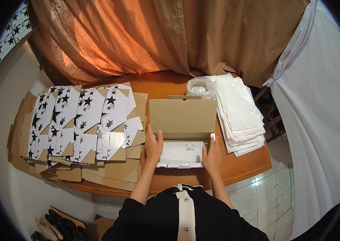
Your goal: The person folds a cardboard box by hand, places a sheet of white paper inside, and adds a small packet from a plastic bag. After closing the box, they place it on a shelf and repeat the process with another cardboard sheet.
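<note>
An open cardboard box [182, 116] stands in front of me, its brown lid raised at the back. White paper [174, 152] lines its bottom, and a small clear-and-silver packet [190, 147] lies on that, toward the right. My left hand [153, 145] grips the box's left side wall, thumb toward the inside. On the opposite side, my right hand [211, 154] holds the right wall near the front corner. The fingertips on the outer sides are partly hidden.
Flat cardboard blanks with black stars [83, 120] are piled on the left of the wooden table [238, 168]. A stack of white paper sheets [240, 114] lies at right, beside a plastic bag of small packets [197, 89]. Curtains [150, 36] hang behind.
</note>
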Motion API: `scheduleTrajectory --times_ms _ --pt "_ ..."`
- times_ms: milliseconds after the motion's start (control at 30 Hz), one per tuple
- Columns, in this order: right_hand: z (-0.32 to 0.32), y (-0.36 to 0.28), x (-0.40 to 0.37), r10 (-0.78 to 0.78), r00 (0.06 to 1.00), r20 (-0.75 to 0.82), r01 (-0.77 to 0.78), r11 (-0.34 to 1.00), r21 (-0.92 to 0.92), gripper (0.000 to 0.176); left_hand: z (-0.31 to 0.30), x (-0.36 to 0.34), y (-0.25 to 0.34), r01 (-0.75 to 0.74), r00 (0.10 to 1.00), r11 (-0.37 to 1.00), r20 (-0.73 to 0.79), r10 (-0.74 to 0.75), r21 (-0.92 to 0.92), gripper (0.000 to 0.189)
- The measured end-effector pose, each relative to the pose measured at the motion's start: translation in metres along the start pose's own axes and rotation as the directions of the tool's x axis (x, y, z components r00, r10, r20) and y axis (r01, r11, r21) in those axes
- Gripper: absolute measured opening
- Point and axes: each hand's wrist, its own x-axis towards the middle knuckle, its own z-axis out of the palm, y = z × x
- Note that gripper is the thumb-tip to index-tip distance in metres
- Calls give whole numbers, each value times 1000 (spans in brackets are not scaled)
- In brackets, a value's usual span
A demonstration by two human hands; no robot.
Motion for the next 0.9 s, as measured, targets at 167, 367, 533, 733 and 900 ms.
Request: scheduleTrajectory --times_ms 167,367,533,733,900 --pt "31 49 11 278 953 121 -177 186 966 66 5 17 -76 103 993 402 116 8 -910 53" --pt "-6 53 7 -66 935 349 -304 363 881 64 -36 -4 -47 93 891 863 428 151 -497 16" --pt "-19 34 0 -122 983 136 7 768 640 65 -64 -28 10 -441 793 871 549 265 216 61" --pt "-47 -12 -24 -346 852 393 355 934 52 62 -53 -61 19 -658 676 682 649 348 320 76" --pt "-29 -7 -30 -381 873 305 423 902 -84 52 -45 -64 5 -716 682 590 554 477 373 74"
